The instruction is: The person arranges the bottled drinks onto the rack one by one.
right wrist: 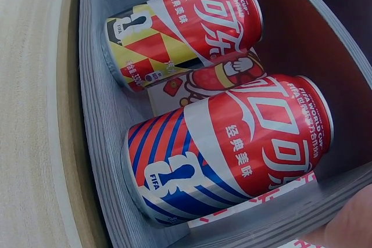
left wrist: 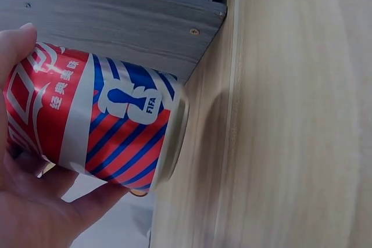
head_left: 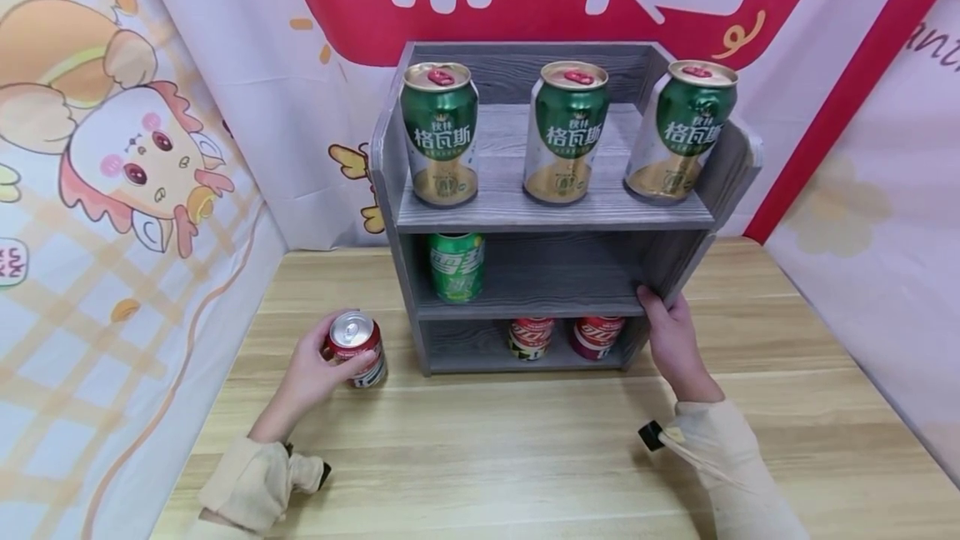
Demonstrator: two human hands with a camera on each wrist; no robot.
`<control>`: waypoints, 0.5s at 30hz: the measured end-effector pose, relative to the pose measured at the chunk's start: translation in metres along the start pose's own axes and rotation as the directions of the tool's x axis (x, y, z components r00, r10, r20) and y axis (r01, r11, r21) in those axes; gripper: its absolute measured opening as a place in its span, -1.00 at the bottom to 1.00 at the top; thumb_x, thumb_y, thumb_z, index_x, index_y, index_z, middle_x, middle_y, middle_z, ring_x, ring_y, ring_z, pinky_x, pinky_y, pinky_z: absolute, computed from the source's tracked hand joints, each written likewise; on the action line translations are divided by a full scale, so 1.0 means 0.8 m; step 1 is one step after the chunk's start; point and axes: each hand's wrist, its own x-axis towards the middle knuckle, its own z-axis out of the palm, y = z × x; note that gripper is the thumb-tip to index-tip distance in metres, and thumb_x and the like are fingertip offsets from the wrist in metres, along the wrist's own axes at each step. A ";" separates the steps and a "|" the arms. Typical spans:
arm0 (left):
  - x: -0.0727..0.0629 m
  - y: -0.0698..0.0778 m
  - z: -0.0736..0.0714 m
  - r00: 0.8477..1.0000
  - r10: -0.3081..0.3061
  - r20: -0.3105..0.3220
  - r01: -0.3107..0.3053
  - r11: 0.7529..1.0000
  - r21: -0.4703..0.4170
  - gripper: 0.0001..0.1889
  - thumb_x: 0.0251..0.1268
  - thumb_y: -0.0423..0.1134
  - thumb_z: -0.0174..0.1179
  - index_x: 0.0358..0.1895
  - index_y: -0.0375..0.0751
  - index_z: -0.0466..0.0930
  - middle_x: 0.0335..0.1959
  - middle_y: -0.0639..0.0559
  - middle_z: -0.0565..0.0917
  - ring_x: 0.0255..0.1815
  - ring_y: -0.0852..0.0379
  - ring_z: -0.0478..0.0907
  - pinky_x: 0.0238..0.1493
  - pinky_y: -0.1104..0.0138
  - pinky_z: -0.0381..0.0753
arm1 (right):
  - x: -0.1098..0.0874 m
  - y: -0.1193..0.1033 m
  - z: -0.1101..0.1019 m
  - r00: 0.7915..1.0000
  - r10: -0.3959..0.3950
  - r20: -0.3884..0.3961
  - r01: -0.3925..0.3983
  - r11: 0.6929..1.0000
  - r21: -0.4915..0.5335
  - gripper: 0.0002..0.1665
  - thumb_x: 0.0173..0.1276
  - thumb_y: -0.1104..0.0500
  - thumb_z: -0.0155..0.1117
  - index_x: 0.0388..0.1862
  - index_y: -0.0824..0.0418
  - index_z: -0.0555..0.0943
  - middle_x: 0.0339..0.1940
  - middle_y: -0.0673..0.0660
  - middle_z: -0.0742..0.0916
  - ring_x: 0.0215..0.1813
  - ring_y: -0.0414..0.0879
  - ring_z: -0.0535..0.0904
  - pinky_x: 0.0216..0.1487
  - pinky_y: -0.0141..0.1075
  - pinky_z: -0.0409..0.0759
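My left hand (head_left: pixel 318 365) grips a red cola can (head_left: pixel 357 348), left of a grey wooden shelf rack (head_left: pixel 480 227). In the left wrist view the can (left wrist: pixel 104 114) shows red and blue stripes, with thumb and fingers round its body and its base close over the table. My right hand (head_left: pixel 671 336) holds the rack's right side panel at middle-shelf height, thumb on the inner side. Two red cola cans (head_left: pixel 531 337) (head_left: pixel 597 337) stand on the bottom shelf; the right wrist view shows them up close, one with yellow patterning (right wrist: pixel 180 33).
Three green-and-gold cans (head_left: pixel 442 136) (head_left: pixel 567 132) (head_left: pixel 681 130) stand along the top shelf. One green can (head_left: pixel 457 267) is at the left of the middle shelf. Printed cloth (head_left: pixel 247 65) hangs behind and beside the wooden table (head_left: pixel 465 457).
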 end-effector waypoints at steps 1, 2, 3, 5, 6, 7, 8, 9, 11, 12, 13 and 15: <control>-0.003 0.001 -0.001 1.000 0.005 0.002 -0.005 1.000 0.007 -0.28 0.10 -0.19 0.46 0.35 -0.19 0.37 0.17 -0.18 0.57 -0.02 0.46 0.51 -0.02 0.64 0.49 | 0.000 0.000 0.000 1.000 0.003 -0.001 -0.003 1.000 -0.006 -0.66 0.52 0.04 0.07 0.18 0.11 0.41 -0.15 -0.25 0.65 0.02 -0.37 0.50 0.16 -0.61 0.36; -0.006 0.002 -0.001 1.000 0.009 0.001 -0.009 1.000 0.010 -0.28 0.09 -0.19 0.47 0.34 -0.19 0.38 0.16 -0.17 0.58 -0.02 0.45 0.51 -0.02 0.64 0.49 | 0.001 0.000 0.000 1.000 0.003 -0.002 -0.004 1.000 -0.009 -0.65 0.52 0.04 0.07 0.19 0.12 0.41 -0.15 -0.25 0.65 0.03 -0.37 0.50 0.17 -0.61 0.35; -0.008 0.004 -0.002 1.000 0.010 0.004 -0.010 1.000 0.015 -0.28 0.09 -0.18 0.47 0.34 -0.17 0.38 0.17 -0.16 0.58 -0.01 0.44 0.51 -0.02 0.64 0.49 | 0.001 0.000 0.000 1.000 0.004 -0.004 -0.004 1.000 -0.014 -0.65 0.52 0.04 0.07 0.19 0.12 0.41 -0.15 -0.25 0.65 0.03 -0.37 0.50 0.17 -0.62 0.35; -0.013 0.007 -0.003 1.000 0.007 0.004 -0.008 1.000 0.026 -0.28 0.09 -0.16 0.47 0.34 -0.15 0.38 0.16 -0.13 0.58 -0.02 0.43 0.51 -0.03 0.63 0.49 | 0.001 0.001 0.000 1.000 0.003 -0.009 -0.003 1.000 -0.024 -0.64 0.52 0.04 0.07 0.19 0.12 0.42 -0.15 -0.25 0.64 0.03 -0.37 0.50 0.17 -0.62 0.35; -0.015 0.008 -0.003 1.000 0.006 0.004 -0.006 1.000 0.027 -0.28 0.08 -0.16 0.47 0.34 -0.14 0.39 0.16 -0.11 0.59 -0.03 0.43 0.51 -0.04 0.62 0.50 | 0.001 0.001 0.000 1.000 0.002 -0.009 -0.002 1.000 -0.022 -0.64 0.52 0.04 0.07 0.20 0.13 0.41 -0.15 -0.25 0.64 0.03 -0.37 0.49 0.17 -0.62 0.35; -0.017 0.009 -0.004 1.000 0.003 0.007 -0.004 1.000 0.029 -0.28 0.08 -0.15 0.47 0.35 -0.12 0.39 0.16 -0.11 0.59 -0.03 0.42 0.52 -0.05 0.61 0.50 | 0.002 0.001 0.000 1.000 -0.001 -0.010 0.001 1.000 -0.019 -0.64 0.52 0.05 0.07 0.20 0.13 0.41 -0.14 -0.24 0.64 0.03 -0.37 0.49 0.17 -0.61 0.35; -0.019 0.010 -0.004 1.000 0.003 0.009 -0.004 1.000 0.029 -0.28 0.08 -0.15 0.48 0.35 -0.11 0.39 0.16 -0.10 0.59 -0.03 0.41 0.52 -0.05 0.60 0.51 | 0.002 0.001 0.000 1.000 -0.003 -0.012 0.003 1.000 -0.016 -0.64 0.52 0.05 0.07 0.21 0.14 0.41 -0.14 -0.24 0.64 0.03 -0.36 0.49 0.17 -0.61 0.35; -0.020 0.011 -0.005 1.000 0.005 0.011 -0.005 0.999 0.032 -0.28 0.08 -0.15 0.48 0.35 -0.10 0.40 0.15 -0.09 0.59 -0.03 0.41 0.52 -0.06 0.60 0.51 | 0.002 0.001 0.000 1.000 -0.004 -0.012 0.003 1.000 -0.015 -0.63 0.52 0.05 0.06 0.21 0.14 0.41 -0.13 -0.24 0.64 0.04 -0.37 0.49 0.17 -0.62 0.35; -0.023 0.013 -0.006 1.000 0.014 0.012 -0.014 0.999 0.030 -0.28 0.07 -0.17 0.48 0.35 -0.11 0.41 0.15 -0.09 0.59 -0.04 0.41 0.52 -0.08 0.58 0.53 | 0.002 0.001 0.000 1.000 -0.004 -0.012 0.004 1.000 -0.013 -0.62 0.52 0.05 0.07 0.22 0.14 0.41 -0.13 -0.23 0.64 0.04 -0.37 0.49 0.17 -0.62 0.36; -0.024 0.014 -0.006 1.000 0.017 0.013 -0.017 0.999 0.029 -0.28 0.07 -0.17 0.48 0.34 -0.10 0.41 0.15 -0.08 0.59 -0.04 0.40 0.52 -0.08 0.58 0.53 | 0.002 0.001 0.000 1.000 -0.003 -0.010 0.003 1.000 -0.013 -0.61 0.52 0.05 0.07 0.23 0.15 0.40 -0.13 -0.23 0.64 0.04 -0.36 0.49 0.17 -0.61 0.36; -0.025 0.015 -0.006 1.000 0.018 0.015 -0.018 0.999 0.030 -0.29 0.07 -0.18 0.48 0.34 -0.10 0.41 0.14 -0.08 0.59 -0.04 0.41 0.52 -0.08 0.57 0.54 | 0.002 0.001 0.000 1.000 -0.003 -0.009 0.003 1.000 -0.014 -0.61 0.52 0.05 0.07 0.23 0.15 0.40 -0.12 -0.23 0.64 0.04 -0.37 0.49 0.17 -0.62 0.35; -0.027 0.016 -0.007 0.999 0.031 0.016 -0.031 0.999 0.029 -0.30 0.06 -0.20 0.48 0.32 -0.11 0.43 0.13 -0.06 0.60 -0.05 0.42 0.53 -0.09 0.56 0.55 | 0.002 0.001 0.000 1.000 0.000 -0.008 0.000 1.000 -0.014 -0.61 0.52 0.04 0.07 0.22 0.14 0.40 -0.13 -0.23 0.64 0.04 -0.37 0.49 0.17 -0.62 0.35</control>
